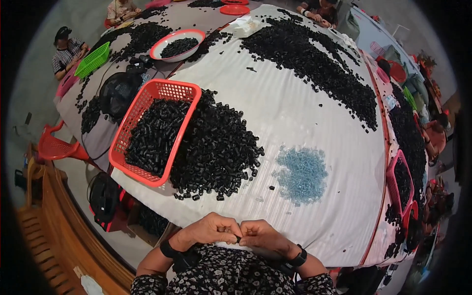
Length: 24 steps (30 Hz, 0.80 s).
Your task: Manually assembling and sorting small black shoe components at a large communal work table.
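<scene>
At the near edge of the table, my left hand [215, 228] and my right hand [259, 234] meet fingertip to fingertip. Between them they pinch a small black piece [238, 239], mostly covered by the fingers. Just beyond my hands, to the left, a heap of short black plastic cylinders [221, 147] spreads over the white cloth [265, 118]. A red plastic basket [194, 105] full of the same cylinders stands against this heap. Off to the right is a pile of tiny clear bluish pieces [301, 174], with a few scattered around it.
A black fan [119, 93] stands left of the basket. Farther off are a red-rimmed basin [177, 59], a green basket [93, 60] and a long black heap [309, 59]. Several people sit around the tables. A red chair [59, 142] and a wooden bench [64, 221] are at left.
</scene>
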Each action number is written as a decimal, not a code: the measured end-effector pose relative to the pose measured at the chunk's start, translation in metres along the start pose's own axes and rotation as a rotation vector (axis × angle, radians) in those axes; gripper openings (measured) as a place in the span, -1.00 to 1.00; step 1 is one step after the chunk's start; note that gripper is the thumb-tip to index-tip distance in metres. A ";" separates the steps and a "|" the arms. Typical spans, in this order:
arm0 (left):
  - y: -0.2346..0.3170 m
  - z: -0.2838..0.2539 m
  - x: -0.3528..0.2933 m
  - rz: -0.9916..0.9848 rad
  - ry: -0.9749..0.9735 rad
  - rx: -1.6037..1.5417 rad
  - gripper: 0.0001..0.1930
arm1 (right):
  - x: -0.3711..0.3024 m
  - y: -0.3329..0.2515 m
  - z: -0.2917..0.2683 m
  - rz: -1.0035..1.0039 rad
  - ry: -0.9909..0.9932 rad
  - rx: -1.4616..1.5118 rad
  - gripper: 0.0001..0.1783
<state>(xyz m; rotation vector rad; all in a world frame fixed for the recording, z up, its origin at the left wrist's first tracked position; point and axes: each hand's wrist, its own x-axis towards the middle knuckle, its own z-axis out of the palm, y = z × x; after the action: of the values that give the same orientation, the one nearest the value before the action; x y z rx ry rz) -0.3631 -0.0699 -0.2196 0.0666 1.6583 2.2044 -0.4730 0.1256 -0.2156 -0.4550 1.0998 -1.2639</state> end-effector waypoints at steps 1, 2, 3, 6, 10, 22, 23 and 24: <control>0.001 0.000 0.000 -0.001 0.007 -0.002 -0.87 | 0.002 0.003 0.000 -0.017 -0.005 -0.050 -0.82; 0.002 0.001 0.001 0.015 0.045 -0.012 -0.87 | 0.002 0.000 -0.002 -0.013 -0.011 -0.050 -0.82; 0.004 0.001 0.001 0.033 0.083 -0.021 -0.86 | 0.000 -0.005 -0.005 -0.115 0.120 -0.216 -0.85; -0.003 -0.002 0.000 0.071 0.140 -0.204 -0.84 | 0.001 0.003 -0.029 -0.425 0.557 -0.806 -0.92; -0.013 -0.004 -0.002 0.139 0.167 -0.402 -0.85 | 0.018 0.010 -0.040 -0.588 0.727 -1.148 -0.90; -0.016 -0.001 0.001 0.174 0.277 -0.485 -0.87 | 0.023 0.007 -0.040 -0.582 0.741 -1.253 -0.87; -0.017 -0.001 0.003 0.192 0.278 -0.518 -0.87 | 0.022 0.006 -0.037 -0.585 0.735 -1.255 -0.87; -0.016 0.001 0.004 0.195 0.283 -0.518 -0.87 | 0.019 0.003 -0.032 -0.540 0.752 -1.090 -0.89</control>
<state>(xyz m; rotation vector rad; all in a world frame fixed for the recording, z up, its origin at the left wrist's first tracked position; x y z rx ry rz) -0.3625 -0.0645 -0.2347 -0.2421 1.1907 2.8336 -0.5003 0.1184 -0.2400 -1.2005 2.4349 -1.2144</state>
